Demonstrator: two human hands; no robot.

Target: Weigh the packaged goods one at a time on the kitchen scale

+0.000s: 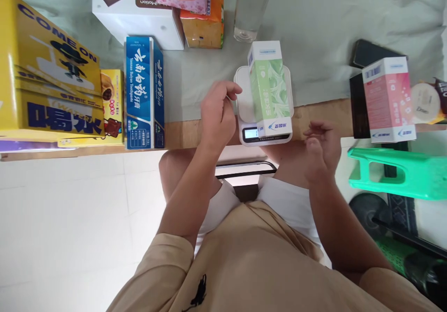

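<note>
Green box [270, 88] sits on the white scale [244, 107] at frame centre, left hand [217, 116] loosely curled beside it, apparently not touching, right hand [323, 151] open, empty, lower right.

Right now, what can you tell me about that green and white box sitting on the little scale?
The green and white box looks like printed cardboard, tall and narrow, with a white top bearing a barcode, a pale green face with a white pattern, and a white band with blue lettering. It stands closed on the white scale, above its lit display. Neither hand touches it; the left hand hovers beside it.
</note>
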